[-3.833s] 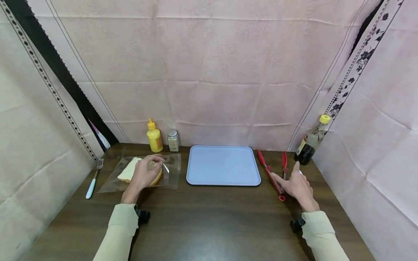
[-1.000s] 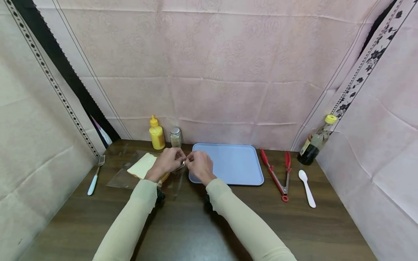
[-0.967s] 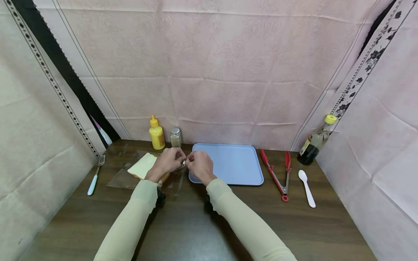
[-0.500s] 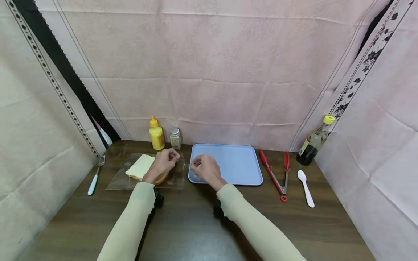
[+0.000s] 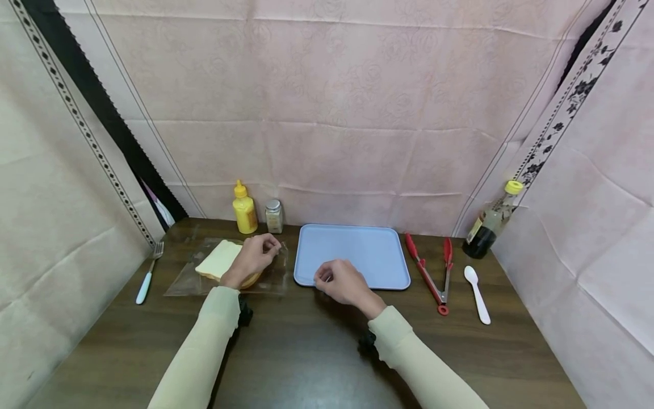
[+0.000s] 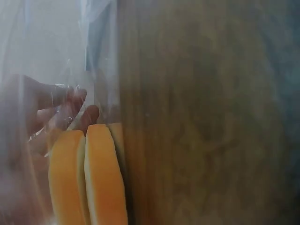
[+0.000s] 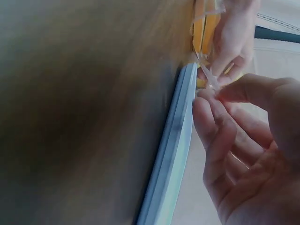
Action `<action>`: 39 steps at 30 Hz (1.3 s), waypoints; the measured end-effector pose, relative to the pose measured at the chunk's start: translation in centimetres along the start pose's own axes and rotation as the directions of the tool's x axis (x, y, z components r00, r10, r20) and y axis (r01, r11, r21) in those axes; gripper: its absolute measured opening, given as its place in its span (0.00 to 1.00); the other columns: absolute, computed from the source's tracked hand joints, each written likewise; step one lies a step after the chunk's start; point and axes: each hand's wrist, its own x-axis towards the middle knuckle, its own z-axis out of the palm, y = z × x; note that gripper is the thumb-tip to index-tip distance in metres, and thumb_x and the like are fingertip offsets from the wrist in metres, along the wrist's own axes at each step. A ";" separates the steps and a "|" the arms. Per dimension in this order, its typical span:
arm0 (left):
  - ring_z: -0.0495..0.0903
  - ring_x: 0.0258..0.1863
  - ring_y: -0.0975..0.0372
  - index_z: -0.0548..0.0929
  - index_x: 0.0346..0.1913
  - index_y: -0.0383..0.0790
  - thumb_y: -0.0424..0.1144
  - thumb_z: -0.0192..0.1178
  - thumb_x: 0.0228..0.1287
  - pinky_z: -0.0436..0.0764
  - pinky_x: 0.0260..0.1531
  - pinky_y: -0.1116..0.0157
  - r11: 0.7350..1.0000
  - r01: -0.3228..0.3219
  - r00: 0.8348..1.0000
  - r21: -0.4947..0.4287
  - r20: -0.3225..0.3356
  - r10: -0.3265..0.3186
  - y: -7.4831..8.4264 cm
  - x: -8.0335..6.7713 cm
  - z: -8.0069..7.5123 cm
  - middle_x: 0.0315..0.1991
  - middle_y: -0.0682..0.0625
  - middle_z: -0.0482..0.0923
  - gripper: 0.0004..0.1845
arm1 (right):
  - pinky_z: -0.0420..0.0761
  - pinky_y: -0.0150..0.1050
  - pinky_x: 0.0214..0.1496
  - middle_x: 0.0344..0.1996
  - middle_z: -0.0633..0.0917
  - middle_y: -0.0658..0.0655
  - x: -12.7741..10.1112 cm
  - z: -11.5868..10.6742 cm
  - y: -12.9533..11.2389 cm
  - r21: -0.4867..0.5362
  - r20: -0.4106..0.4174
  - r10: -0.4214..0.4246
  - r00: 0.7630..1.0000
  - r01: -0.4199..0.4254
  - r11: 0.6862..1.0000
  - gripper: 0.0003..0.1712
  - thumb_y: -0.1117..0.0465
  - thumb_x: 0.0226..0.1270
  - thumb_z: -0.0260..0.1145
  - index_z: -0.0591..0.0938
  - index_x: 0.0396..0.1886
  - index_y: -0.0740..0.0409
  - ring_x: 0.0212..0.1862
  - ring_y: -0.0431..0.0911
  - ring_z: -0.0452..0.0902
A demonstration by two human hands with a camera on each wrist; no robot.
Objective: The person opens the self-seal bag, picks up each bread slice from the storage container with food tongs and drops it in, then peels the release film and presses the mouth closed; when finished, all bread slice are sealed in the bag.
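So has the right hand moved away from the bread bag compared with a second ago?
Yes. The right hand has pulled back toward the person and rightward, from beside the left hand at the bag to the blue tray's near edge.

The dark brown wooden table [image 5: 306, 352] looks smooth and faintly glossy — the pale blue plastic tray [image 5: 357, 250] is matt. The crinkly clear plastic bag [image 5: 271, 278] glints. Pink embossed cloth drape [image 5: 332, 113] — matt, creased.
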 end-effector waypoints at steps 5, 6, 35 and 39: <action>0.88 0.45 0.54 0.89 0.49 0.41 0.41 0.63 0.81 0.86 0.51 0.50 1.000 -0.028 1.000 -0.011 0.007 0.028 -0.1 0.1 -0.2 0.43 0.47 0.90 0.09 | 0.87 0.42 0.48 0.35 0.91 0.43 -1.9 -0.6 1.1 0.020 0.001 -0.001 1.000 0.001 1.000 0.06 0.59 0.77 0.70 0.92 0.43 0.52 0.38 0.37 0.86; 0.88 0.45 0.54 0.89 0.49 0.41 0.41 0.63 0.81 0.86 0.51 0.50 0.999 -0.033 0.999 -0.012 0.008 0.033 -0.1 0.0 -0.2 0.43 0.47 0.91 0.09 | 0.87 0.42 0.47 0.35 0.91 0.43 -2.3 -0.7 1.3 0.019 0.006 -0.005 1.000 0.005 1.000 0.06 0.59 0.77 0.70 0.92 0.43 0.52 0.38 0.37 0.86; 0.88 0.47 0.54 0.89 0.52 0.42 0.44 0.61 0.82 0.87 0.52 0.51 1.000 -0.017 0.998 0.003 0.063 0.017 -0.5 0.0 -0.8 0.46 0.47 0.91 0.11 | 0.82 0.37 0.43 0.36 0.87 0.41 -11.1 -4.9 7.2 -0.077 0.066 -0.144 0.987 0.149 0.986 0.07 0.60 0.75 0.74 0.94 0.36 0.44 0.39 0.38 0.82; 0.89 0.46 0.54 0.88 0.55 0.40 0.51 0.54 0.87 0.87 0.50 0.50 1.000 -0.008 0.999 -0.023 0.046 0.009 -0.2 0.0 -0.8 0.44 0.47 0.92 0.20 | 0.84 0.36 0.42 0.36 0.89 0.42 -11.7 -5.6 8.1 -0.033 0.094 -0.174 0.980 0.177 0.984 0.06 0.60 0.76 0.74 0.95 0.39 0.46 0.39 0.34 0.82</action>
